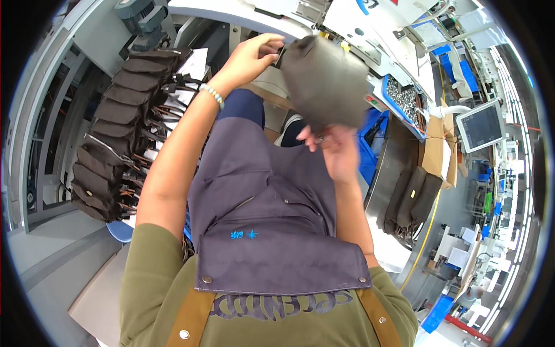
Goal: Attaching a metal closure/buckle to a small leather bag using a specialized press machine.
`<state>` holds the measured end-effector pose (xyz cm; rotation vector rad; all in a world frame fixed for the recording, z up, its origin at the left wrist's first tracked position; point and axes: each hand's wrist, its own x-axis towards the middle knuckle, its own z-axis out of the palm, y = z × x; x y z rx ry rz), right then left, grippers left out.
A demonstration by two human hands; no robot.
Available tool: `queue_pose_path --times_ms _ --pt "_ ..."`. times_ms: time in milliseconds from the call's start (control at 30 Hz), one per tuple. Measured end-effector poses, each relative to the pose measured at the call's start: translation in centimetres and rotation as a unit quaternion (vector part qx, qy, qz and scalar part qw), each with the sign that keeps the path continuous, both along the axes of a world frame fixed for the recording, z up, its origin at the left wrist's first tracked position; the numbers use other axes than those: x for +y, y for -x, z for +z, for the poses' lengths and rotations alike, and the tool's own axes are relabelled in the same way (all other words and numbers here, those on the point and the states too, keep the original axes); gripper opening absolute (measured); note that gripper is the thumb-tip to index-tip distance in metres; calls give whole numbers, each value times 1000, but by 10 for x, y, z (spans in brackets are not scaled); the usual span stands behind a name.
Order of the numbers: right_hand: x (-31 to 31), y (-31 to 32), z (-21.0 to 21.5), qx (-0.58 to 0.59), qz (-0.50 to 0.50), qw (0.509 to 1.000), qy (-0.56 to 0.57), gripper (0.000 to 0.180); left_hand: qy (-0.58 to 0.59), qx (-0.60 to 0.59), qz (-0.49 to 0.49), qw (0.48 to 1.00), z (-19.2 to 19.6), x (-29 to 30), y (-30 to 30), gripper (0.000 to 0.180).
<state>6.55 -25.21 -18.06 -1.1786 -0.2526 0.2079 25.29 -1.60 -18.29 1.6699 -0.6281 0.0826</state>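
A dark grey-brown bag (326,81), smeared by motion, hangs in front of the machine's edge. My right hand (338,153) grips its lower end with curled fingers, also a little blurred. Up at the bag's left side is my left hand (251,58), sharp in the picture, with a beaded bracelet on the wrist. Its fingers are bent and the thumb stands apart from them. The fingertips come close to the bag's edge; whether they touch it I cannot tell.
Several dark bags (124,98) with straps hang in a row at my left. More dark bags (411,199) lie at the right near a cardboard box (436,150). A blue-rimmed tray of small metal parts (404,104), a white machine (370,23) and a screen (481,126) stand ahead and right.
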Motion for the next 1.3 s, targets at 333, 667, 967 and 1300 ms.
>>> queue_pose_path --times_ms 333,667,967,1300 --pt "-71 -66 -133 -31 -377 767 518 29 -48 -237 102 965 44 -31 43 26" --pt "-46 -57 -78 -15 -360 879 312 21 -185 -345 41 919 18 -38 124 26" --pt "-41 -35 -109 -94 -309 786 526 20 -375 -300 71 874 72 -90 90 74" --pt "-62 -33 -125 -110 -281 703 645 20 -380 -275 50 882 71 -101 76 65"
